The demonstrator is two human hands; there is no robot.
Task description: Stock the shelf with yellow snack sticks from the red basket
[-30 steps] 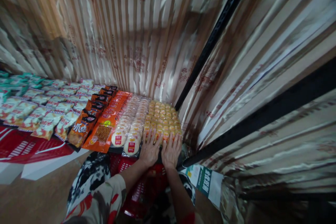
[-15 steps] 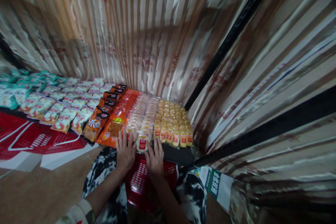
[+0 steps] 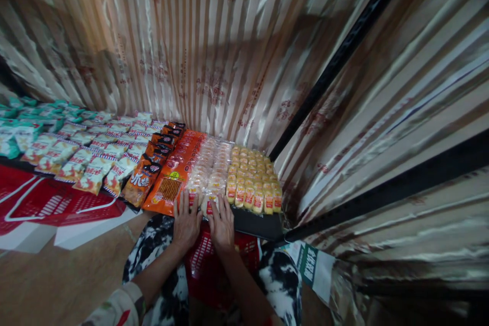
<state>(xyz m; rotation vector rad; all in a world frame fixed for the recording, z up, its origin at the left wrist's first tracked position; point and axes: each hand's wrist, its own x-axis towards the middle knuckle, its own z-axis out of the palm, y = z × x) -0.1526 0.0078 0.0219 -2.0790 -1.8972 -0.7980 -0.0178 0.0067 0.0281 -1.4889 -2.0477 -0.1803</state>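
Observation:
My left hand [image 3: 186, 221] and my right hand [image 3: 222, 223] lie side by side, fingers stretched flat, against the front ends of two rows of clear packets of round pale cakes [image 3: 208, 168] on a low black shelf [image 3: 255, 223]. Right of those rows stand yellow snack packets [image 3: 252, 179] with red labels. Left of them lies a row of orange packets [image 3: 173, 175], touching my left hand's fingertips. Neither hand grips anything.
Brown packets [image 3: 143, 175] and white-red packets [image 3: 91, 158] fill the shelf further left, teal ones [image 3: 23, 122] beyond. A red basket [image 3: 214, 270] sits under my forearms, another red basket [image 3: 49, 206] at left. Striped glossy sheeting [image 3: 214, 51] backs the shelf; black posts [image 3: 328, 71] stand right.
Both hands have shifted left from the yellow packets to the round cake rows and pushed those rows back, still flat. The view has also swung a little.

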